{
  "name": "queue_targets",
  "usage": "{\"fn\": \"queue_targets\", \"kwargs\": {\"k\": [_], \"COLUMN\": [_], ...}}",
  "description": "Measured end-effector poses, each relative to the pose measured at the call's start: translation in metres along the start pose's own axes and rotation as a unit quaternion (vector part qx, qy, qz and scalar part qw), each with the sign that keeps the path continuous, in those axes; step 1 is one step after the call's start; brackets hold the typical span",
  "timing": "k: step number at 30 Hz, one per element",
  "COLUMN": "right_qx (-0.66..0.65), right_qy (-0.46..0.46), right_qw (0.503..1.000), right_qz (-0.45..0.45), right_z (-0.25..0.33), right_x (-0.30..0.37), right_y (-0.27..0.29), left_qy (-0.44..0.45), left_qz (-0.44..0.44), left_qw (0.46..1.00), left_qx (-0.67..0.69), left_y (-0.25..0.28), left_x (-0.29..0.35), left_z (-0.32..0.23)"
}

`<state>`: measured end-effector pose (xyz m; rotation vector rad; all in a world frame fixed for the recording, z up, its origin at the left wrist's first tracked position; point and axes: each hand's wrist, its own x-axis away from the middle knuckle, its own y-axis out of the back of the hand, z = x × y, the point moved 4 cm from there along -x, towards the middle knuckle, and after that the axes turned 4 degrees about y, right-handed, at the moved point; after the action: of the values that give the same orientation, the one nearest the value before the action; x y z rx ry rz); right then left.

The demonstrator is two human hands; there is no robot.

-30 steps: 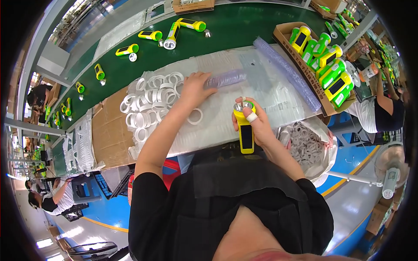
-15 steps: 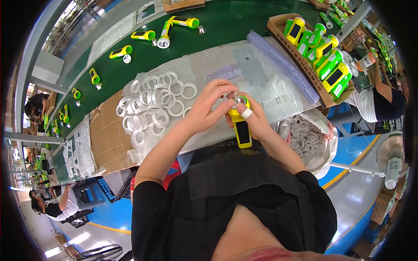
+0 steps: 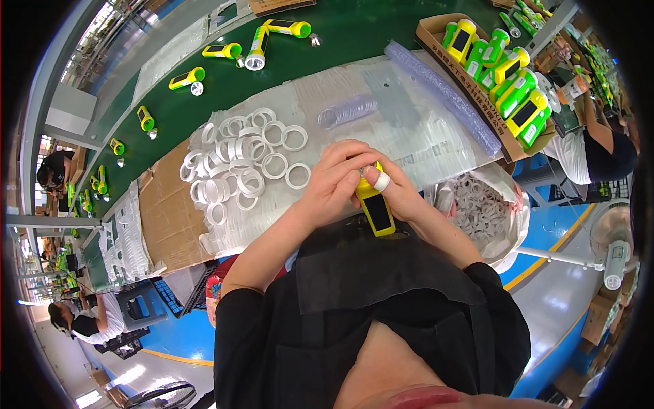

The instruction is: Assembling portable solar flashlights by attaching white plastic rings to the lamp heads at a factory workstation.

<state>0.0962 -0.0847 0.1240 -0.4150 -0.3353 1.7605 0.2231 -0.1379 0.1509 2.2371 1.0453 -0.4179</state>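
Observation:
Close to my body I hold a yellow flashlight (image 3: 377, 213) with a dark panel on its side, its head pointing away from me. My right hand (image 3: 402, 196) is closed round it, and white tape wraps that thumb. Over the head end lie the bent fingers of my left hand (image 3: 335, 178), pressed against it. The fingers of both hands hide most of the head. Loose white rings (image 3: 274, 165) lie heaped on the table to the left of my hands, and a row of clear rings (image 3: 347, 112) lies beyond them.
A cardboard box (image 3: 470, 92) of green and yellow flashlights stands at the back right, beside a roll of clear wrap (image 3: 443, 99). Flashlights with loose reflectors line the green belt (image 3: 225, 80). A bag of rings (image 3: 480, 211) hangs at right. Other people sit at both sides.
My left fingers have come down over the flashlight's head, covering the silvery reflector that showed before. The flashlight has tilted slightly, its lower end shifting a little right.

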Motion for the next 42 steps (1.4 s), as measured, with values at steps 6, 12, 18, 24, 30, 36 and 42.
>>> {"fn": "queue_targets", "kwargs": {"k": [6, 12, 18, 24, 30, 36, 42], "right_qx": [-0.019, -0.005, 0.040, 0.093, 0.046, 0.130, 0.219], "right_qy": [0.012, 0.035, 0.172, 0.198, 0.195, 0.202, 0.253], "right_qw": [1.000, 0.999, 0.984, 0.975, 0.978, 0.969, 0.940], "right_qz": [0.011, 0.019, -0.026, -0.042, -0.062, -0.063, -0.057], "right_z": [-0.001, -0.002, 0.034, 0.022, 0.002, 0.013, 0.012], "right_x": [-0.001, -0.008, -0.046, -0.063, -0.070, -0.070, -0.074], "right_y": [-0.006, -0.001, 0.013, 0.027, 0.028, 0.016, 0.016], "left_qy": [-0.030, 0.006, 0.046, 0.096, 0.226, 0.156, -0.011], "left_qz": [-0.040, -0.025, -0.003, 0.190, -0.013, -0.047, -0.058], "left_qw": [0.998, 0.999, 0.923, 0.883, 0.966, 0.980, 0.992], "left_qx": [-0.029, 0.027, -0.382, -0.418, -0.127, 0.117, -0.114], "left_y": [0.001, 0.004, 0.073, 0.087, 0.102, 0.084, 0.060], "left_x": [0.002, -0.001, -0.024, -0.018, -0.035, -0.038, -0.051], "left_z": [-0.003, -0.014, 0.024, 0.064, 0.053, 0.019, -0.022]}}
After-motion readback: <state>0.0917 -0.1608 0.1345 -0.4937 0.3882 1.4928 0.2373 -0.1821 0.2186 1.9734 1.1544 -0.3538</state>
